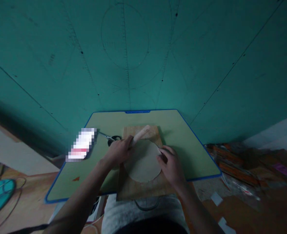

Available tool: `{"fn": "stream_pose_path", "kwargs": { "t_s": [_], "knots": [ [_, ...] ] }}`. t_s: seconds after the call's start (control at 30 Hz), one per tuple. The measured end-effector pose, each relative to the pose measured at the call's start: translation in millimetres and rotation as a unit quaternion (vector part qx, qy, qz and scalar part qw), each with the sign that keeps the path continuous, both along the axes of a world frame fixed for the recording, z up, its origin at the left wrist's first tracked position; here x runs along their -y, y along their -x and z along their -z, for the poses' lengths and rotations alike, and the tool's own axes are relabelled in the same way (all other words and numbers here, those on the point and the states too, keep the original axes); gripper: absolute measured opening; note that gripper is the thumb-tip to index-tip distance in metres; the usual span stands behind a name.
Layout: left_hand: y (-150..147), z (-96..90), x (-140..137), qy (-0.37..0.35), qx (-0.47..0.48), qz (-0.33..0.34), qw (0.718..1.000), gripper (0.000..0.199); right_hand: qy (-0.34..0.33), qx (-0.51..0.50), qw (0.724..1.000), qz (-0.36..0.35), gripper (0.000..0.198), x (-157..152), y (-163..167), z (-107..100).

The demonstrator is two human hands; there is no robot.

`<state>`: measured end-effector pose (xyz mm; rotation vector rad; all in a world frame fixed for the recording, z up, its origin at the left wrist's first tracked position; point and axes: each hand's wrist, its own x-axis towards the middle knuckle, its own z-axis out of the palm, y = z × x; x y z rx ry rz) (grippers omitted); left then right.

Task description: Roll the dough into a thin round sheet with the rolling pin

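Observation:
A pale, thin round disc (143,162) lies flat on a wooden board (129,191); its material is unclear. My left hand (120,150) is closed at the disc's upper left edge. From its fingers a pale, long strip (141,134) slants up and to the right over the board. At the disc's right edge my right hand (171,164) is closed in a pinch, with a small pale bit showing by the fingertips. Whether that bit belongs to the disc's rim I cannot tell. Black-handled scissors (113,139) rest just beyond my left hand.
The board stands on a green, blue-edged table (194,162) against a green wall (138,81) with pencil lines. A blurred-out phone-like rectangle (81,144) lies at the left, near a small orange scrap (76,178). Wood pieces (231,162) clutter the floor at right.

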<state>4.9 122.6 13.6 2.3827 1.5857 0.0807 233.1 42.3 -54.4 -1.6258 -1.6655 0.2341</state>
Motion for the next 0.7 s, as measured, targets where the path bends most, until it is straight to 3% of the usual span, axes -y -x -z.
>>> {"fn": "stream_pose_path", "kwargs": {
  "t_s": [0.13,0.23,0.37,0.7],
  "knots": [
    [18,3.4,7,-0.01,0.116,-0.073,0.99,0.028,-0.014,-0.055,0.998,0.013,0.021,-8,0,4],
    [35,10.1,16,0.009,0.261,-0.107,0.959,0.035,-0.041,-0.038,0.998,0.017,0.021,-14,-1,5],
    [47,12.7,28,0.043,0.387,-0.136,0.911,0.039,-0.071,0.021,0.997,0.009,0.025,-17,-1,5],
    [55,-4.6,49,0.082,0.513,-0.19,0.833,0.039,-0.093,0.04,0.995,-0.025,0.028,-35,-6,-3]
  ]
}}
